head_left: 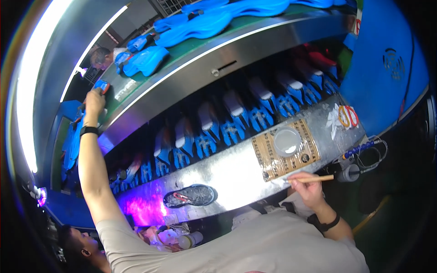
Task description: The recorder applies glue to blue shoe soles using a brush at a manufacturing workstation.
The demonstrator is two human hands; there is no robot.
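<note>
A factory, apparently for footwear: a green conveyor belt (184,53) carries blue foot-shaped forms (195,31), with rows of blue holders (232,132) beneath. A dark sole (193,196) lies on a metal worktop (234,177). Tube lights (28,91) glare; one co-worker (101,58) is beyond the belt, another (82,248) at lower left.

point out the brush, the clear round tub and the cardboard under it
brush (320,179), head view, on its wooden handle
clear round tub (285,130), head view, on its wall near the far rim
cardboard (261,157), head view, on its left part
</note>
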